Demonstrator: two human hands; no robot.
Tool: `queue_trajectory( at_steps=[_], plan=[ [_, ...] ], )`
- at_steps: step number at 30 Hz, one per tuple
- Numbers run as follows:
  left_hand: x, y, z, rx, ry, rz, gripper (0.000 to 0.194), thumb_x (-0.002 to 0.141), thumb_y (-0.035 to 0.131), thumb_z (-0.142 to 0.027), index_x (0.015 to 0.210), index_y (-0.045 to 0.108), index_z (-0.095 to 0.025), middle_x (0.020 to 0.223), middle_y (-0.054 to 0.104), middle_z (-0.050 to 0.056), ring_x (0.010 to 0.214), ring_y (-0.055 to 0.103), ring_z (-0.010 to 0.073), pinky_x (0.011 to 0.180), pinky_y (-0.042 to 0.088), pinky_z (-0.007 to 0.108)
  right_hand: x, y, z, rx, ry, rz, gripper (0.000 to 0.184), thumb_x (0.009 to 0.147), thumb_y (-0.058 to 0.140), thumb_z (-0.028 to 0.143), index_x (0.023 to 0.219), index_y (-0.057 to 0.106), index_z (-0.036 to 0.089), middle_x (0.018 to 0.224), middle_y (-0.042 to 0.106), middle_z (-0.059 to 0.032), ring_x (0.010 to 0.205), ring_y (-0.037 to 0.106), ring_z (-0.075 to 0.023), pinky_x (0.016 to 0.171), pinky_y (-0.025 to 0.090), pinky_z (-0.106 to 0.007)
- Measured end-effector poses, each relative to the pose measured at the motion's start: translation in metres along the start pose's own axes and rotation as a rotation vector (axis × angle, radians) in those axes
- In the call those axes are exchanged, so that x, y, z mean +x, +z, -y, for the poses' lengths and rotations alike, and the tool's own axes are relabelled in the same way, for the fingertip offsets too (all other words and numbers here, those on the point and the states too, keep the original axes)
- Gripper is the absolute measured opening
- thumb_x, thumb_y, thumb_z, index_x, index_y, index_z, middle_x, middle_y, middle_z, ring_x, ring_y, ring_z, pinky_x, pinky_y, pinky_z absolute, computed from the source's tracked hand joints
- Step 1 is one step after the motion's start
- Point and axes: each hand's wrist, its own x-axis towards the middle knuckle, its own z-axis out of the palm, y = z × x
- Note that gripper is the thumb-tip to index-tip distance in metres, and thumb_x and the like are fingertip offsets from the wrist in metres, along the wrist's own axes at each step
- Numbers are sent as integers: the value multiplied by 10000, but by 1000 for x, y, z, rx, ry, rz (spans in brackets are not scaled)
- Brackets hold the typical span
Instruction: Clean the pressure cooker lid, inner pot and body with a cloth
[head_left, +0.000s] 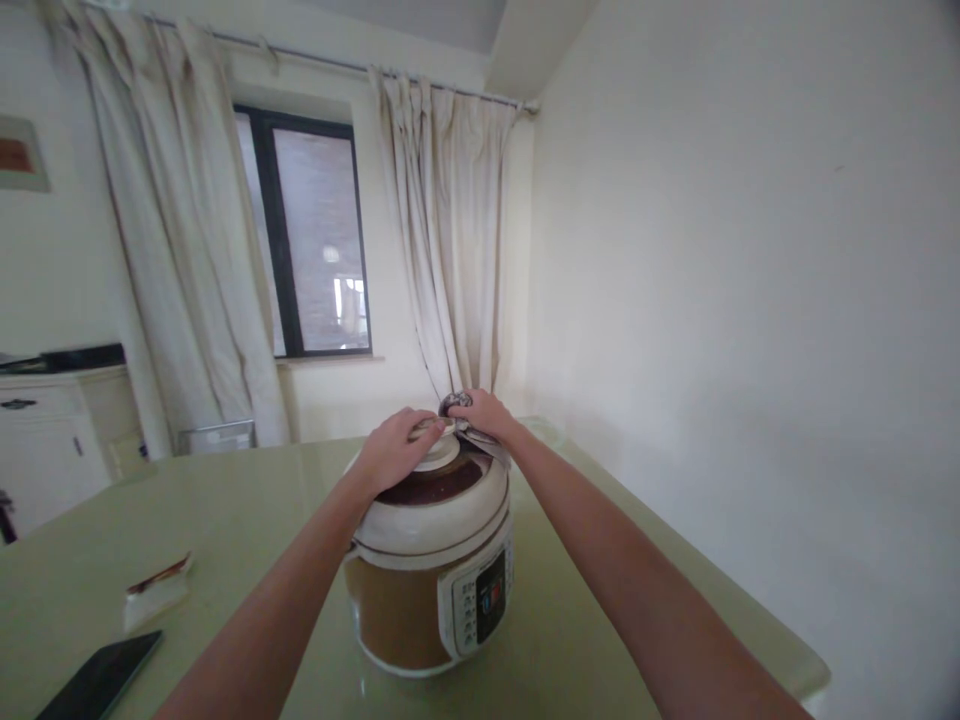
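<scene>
A white and gold-brown electric pressure cooker (397, 612) stands upright on the pale green table, its button panel (480, 605) turned toward the front right. My left hand (394, 450) is closed over the white knob (441, 455) on top of the cooker's lid. Across the lid, on its far right side, my right hand (486, 412) grips a dark patterned cloth (454, 402). Part of this cloth drapes down against the lid. The fingertips of both hands are partly hidden.
On the left of the table (247, 500) lie a dark phone-like slab (101, 675) and a small pale packet (157, 592). A white wall (712, 300) runs along the right. Curtains (457, 230) hang behind, and a white cabinet (52, 440) stands at the far left.
</scene>
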Motion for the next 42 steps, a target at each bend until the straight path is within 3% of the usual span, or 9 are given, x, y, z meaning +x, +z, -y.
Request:
queue_trajectory(
  at_steps=[5,14,17,22,27,32,37,39,42],
  plan=[
    [0,1,1,-14,-5,3,514,1004,458,-608,1195,773,-249,1159,762,85,1110,707,268,1044,505,384,-6,4,-4,91,-54,-63,266,810,766,394,1018,803,232,933,768,-25,914,694,-240,828,510,-321],
    [0,2,-3,5,19,-11,512,1004,442,-596,1157,778,-242,1139,764,98,1106,703,280,1049,496,401,-128,-29,10,80,-248,-212,517,741,817,337,1242,744,230,1188,750,-76,1115,670,-263,1033,485,-386],
    [0,1,-4,17,12,-3,518,1009,429,-590,1179,767,-236,1138,754,103,1106,697,287,1041,493,412,-109,-29,19,-5,-125,-171,423,790,780,406,1179,769,239,1137,767,-80,1066,688,-265,957,500,-360],
    [0,1,-2,9,-7,-2,532,1002,437,-610,1190,761,-232,1159,746,101,1118,691,295,1048,491,425,-28,-10,16,-99,90,-43,407,832,719,516,1119,791,237,1100,789,-85,1040,716,-284,822,500,-318],
    [1,0,0,-16,-18,13,541,987,448,-626,1181,771,-238,1167,755,95,1113,699,286,1042,505,411,7,3,3,-1,101,14,382,828,742,481,1122,798,244,1074,790,-39,1038,715,-261,863,509,-305],
    [1,0,-4,-34,-41,-3,576,953,461,-644,1185,766,-214,1185,774,113,1143,704,298,1066,510,421,-52,-9,1,149,-54,-123,301,827,738,398,1079,797,244,1025,779,-29,990,702,-245,917,527,-348],
    [1,-2,-8,-58,-10,-27,579,937,467,-635,1194,768,-212,1267,782,110,1216,694,292,1115,498,401,-146,-13,12,173,-258,-343,553,722,802,340,1260,744,228,1187,745,-91,1121,661,-286,1064,485,-435],
    [0,-4,-9,-42,1,11,566,956,435,-636,1151,790,-241,1258,794,87,1216,700,289,1111,498,389,-153,-12,10,240,-296,-349,583,708,793,345,1277,731,233,1214,739,-89,1138,656,-283,1073,482,-434],
    [-5,-5,-14,30,-71,14,583,967,421,-637,1193,785,-242,1292,784,90,1234,698,309,1104,497,406,-131,-11,-4,419,-57,-365,422,775,710,420,1137,752,205,1100,763,-83,1044,684,-271,1010,515,-422]
  ],
)
